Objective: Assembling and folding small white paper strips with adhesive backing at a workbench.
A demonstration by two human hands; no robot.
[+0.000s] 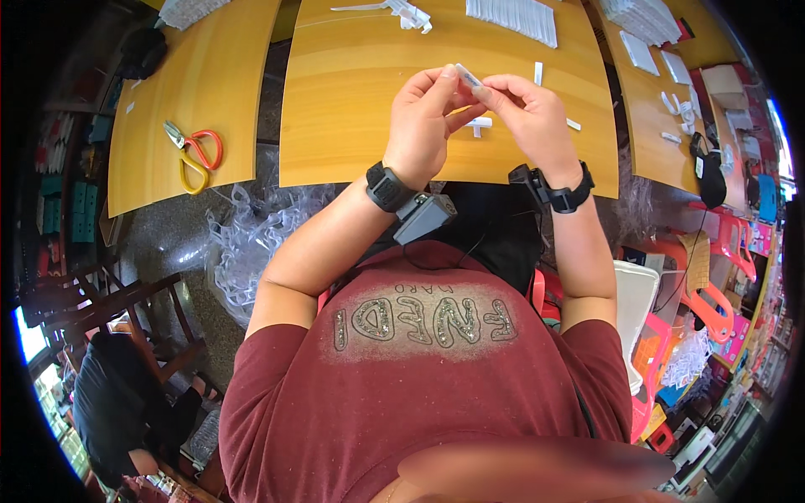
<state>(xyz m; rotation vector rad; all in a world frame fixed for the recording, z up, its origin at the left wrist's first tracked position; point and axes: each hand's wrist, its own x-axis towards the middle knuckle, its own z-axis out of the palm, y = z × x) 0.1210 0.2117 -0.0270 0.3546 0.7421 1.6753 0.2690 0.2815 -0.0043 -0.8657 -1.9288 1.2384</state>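
Observation:
My left hand (423, 126) and my right hand (528, 117) meet above the middle wooden table (335, 109). Together they pinch a small, clear, flat plastic piece (468, 76) between thumbs and fingertips. Another small white piece (480, 125) lies on the table just below my hands. Both wrists carry black bands with small boxes.
Rows of white plastic pieces (513, 17) lie at the table's far edge, more stacks (641, 21) on the right table. Scissors with red and yellow handles (194, 155) rest on the left table. A heap of clear plastic scrap (251, 235) lies on the floor.

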